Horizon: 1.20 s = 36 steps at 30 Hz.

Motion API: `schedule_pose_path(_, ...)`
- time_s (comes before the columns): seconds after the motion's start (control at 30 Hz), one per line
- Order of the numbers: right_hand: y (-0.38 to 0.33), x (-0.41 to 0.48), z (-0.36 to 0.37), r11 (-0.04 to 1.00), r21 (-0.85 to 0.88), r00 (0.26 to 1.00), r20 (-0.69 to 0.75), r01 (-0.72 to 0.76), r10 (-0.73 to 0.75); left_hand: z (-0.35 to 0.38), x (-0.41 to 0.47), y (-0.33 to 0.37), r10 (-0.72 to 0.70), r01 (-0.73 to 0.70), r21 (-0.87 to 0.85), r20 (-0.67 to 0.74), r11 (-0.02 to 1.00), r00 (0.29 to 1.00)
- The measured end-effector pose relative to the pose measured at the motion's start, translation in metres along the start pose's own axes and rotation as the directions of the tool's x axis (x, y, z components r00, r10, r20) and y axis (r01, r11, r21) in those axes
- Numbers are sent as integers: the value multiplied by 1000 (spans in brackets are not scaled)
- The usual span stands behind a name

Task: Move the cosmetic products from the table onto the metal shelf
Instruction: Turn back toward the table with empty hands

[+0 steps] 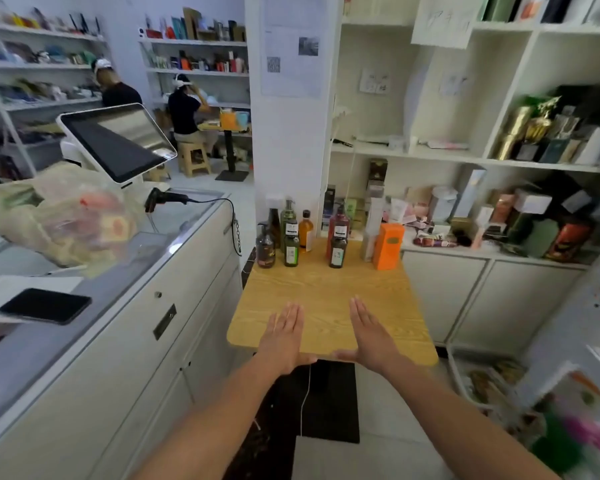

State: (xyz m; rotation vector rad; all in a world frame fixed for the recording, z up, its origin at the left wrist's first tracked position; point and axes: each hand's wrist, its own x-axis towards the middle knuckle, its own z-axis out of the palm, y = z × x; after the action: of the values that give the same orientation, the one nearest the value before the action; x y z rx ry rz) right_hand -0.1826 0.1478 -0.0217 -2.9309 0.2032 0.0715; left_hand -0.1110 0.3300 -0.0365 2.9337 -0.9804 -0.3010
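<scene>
Seven bottles (291,249) and one orange box (388,245) stand at the far edge of the desk (326,292) — well apart from the left hand (284,337) and right hand (371,337), both flat at the near edge, grip released; white shelving (430,156) behind.

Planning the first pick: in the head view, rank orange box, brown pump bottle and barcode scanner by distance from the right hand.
1. Orange box, far right on the table.
2. Brown pump bottle, far left on it.
3. Barcode scanner, on the left counter.
</scene>
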Motion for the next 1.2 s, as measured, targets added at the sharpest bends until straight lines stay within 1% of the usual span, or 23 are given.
schedule_pose_path(0.17,8,75,4,1000,-7,998,54,-12,13,-10,69,-27,28,-28,0,-6,1000,1000)
schedule_pose_path(0.23,12,110,2,1000,-12,998,49,-27,28,-18,105,-42,38,-37,17,-11,999,999)
schedule_pose_path(0.37,21,172,-6,998,-3,997,46,-69,69,-41,180,-67,45,-45,-25,-26,999,999)
schedule_pose_path(0.47,32,209,-9,992,16,992,35,-124,123,-56,227,-73,67,-67,2,-25,998,997)
schedule_pose_path(0.63,57,255,-9,983,41,983,59,-178,175,-55,286,-72,128,-128,13,26,992,991)
schedule_pose_path(0.87,107,338,-5,980,69,982,58,-186,182,-54,382,-73,117,-118,12,40,993,992)
schedule_pose_path(1.0,136,385,-1,980,69,978,102,-188,180,-49,433,-66,133,-136,34,71,990,989)
schedule_pose_path(1.07,148,405,2,980,69,977,118,-185,176,-46,456,-61,132,-133,11,67,991,989)
schedule_pose_path(1.2,167,433,12,981,68,973,153,-182,170,-31,487,-53,131,-133,22,83,991,988)
